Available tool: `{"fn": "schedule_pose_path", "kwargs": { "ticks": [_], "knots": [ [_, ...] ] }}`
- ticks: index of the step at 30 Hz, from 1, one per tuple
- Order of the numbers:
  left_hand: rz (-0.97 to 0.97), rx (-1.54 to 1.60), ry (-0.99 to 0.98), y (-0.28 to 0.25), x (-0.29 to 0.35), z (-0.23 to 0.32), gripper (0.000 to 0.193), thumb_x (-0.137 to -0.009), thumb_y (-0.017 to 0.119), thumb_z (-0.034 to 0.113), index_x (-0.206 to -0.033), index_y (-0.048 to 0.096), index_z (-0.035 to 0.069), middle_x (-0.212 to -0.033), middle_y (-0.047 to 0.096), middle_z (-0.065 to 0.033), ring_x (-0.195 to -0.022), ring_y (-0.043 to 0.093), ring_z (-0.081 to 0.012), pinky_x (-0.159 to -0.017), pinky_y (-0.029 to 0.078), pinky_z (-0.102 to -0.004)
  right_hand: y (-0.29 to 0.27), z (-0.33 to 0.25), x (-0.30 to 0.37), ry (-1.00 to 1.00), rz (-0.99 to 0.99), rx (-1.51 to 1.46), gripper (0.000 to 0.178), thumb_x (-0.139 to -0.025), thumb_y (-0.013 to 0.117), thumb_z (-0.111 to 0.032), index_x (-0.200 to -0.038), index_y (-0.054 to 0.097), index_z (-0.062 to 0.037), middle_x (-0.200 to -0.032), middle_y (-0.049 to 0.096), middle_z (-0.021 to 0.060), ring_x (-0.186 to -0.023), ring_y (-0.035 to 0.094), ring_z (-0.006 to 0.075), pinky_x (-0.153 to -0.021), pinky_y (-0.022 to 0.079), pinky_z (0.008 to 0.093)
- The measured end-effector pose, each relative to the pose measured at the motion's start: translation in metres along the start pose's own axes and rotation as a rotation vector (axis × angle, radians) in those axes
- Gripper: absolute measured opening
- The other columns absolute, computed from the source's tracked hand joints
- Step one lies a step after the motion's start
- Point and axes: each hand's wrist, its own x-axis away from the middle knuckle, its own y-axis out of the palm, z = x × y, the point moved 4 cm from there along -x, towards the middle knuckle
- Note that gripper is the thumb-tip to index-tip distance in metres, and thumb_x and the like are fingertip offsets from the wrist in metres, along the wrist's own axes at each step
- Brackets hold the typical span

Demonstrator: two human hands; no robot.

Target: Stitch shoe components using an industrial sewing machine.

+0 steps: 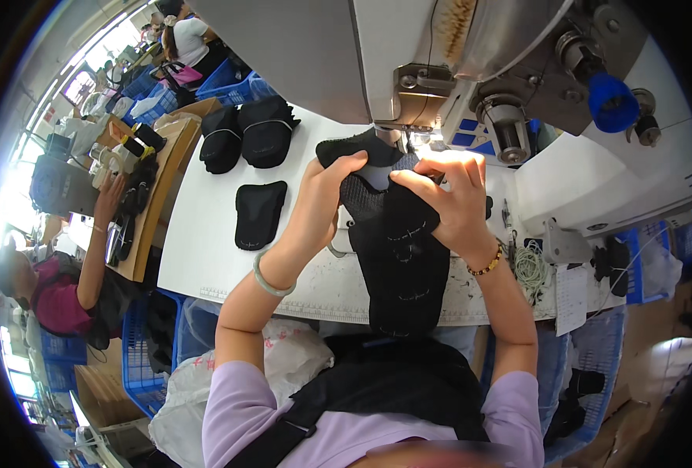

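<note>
Both hands are at the sewing machine's needle area [396,139], on a black mesh fabric piece [365,199] shaped like a shoe part. My left hand [324,191] pinches its left side, thumb on top near a curved notch. On the other side, my right hand [453,191] grips the piece with bent fingers, thumb and forefinger close to the presser foot. A string of similar black pieces [404,273] with light stitch lines trails over the table edge toward my lap. The fingers under the fabric are hidden.
On the white table [198,234] lie a single black padded piece [260,214] and two tied black stacks [264,131]. Tangled pale cord [529,269] sits at right. Blue crates [147,351] flank me. At left, a co-worker's arm [96,249] reaches to another machine.
</note>
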Motion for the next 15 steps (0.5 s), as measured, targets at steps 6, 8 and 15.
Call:
{"fn": "schedule_pose_path", "kwargs": {
  "ticks": [6, 8, 15],
  "knots": [
    [-0.071, 0.019, 0.092, 0.012, -0.017, 0.002, 0.022, -0.089, 0.054, 0.009, -0.106, 0.06, -0.004, -0.099, 0.064, -0.0064, -0.093, 0.06, -0.0129, -0.08, 0.048, -0.0267, -0.003, 0.005, 0.001, 0.01, 0.079, 0.065, 0.04, -0.067, 0.071, -0.031, -0.104, 0.069, -0.0174, -0.094, 0.054, -0.0009, -0.088, 0.049, 0.018, -0.082, 0.032, 0.0343],
    [-0.062, 0.021, 0.082, 0.009, -0.019, 0.004, 0.019, -0.089, 0.056, 0.008, -0.103, 0.061, -0.003, -0.097, 0.064, -0.0075, -0.089, 0.062, -0.0141, -0.076, 0.051, -0.0271, -0.002, 0.003, 0.002, -0.009, 0.049, 0.102, 0.04, -0.067, 0.071, -0.032, -0.105, 0.069, -0.0175, -0.095, 0.055, -0.001, -0.089, 0.049, 0.0185, -0.082, 0.032, 0.0344],
    [-0.046, -0.027, 0.017, -0.005, 0.003, 0.016, 0.014, -0.085, 0.06, 0.007, -0.098, 0.062, 0.001, -0.091, 0.065, -0.0051, -0.081, 0.064, -0.0131, -0.07, 0.052, -0.0251, 0.0, -0.021, 0.005, -0.016, 0.029, 0.085, 0.045, -0.062, 0.07, -0.026, -0.107, 0.069, -0.0199, -0.094, 0.057, -0.0061, -0.083, 0.044, 0.0146, -0.077, 0.028, 0.0329]
  ]
}}
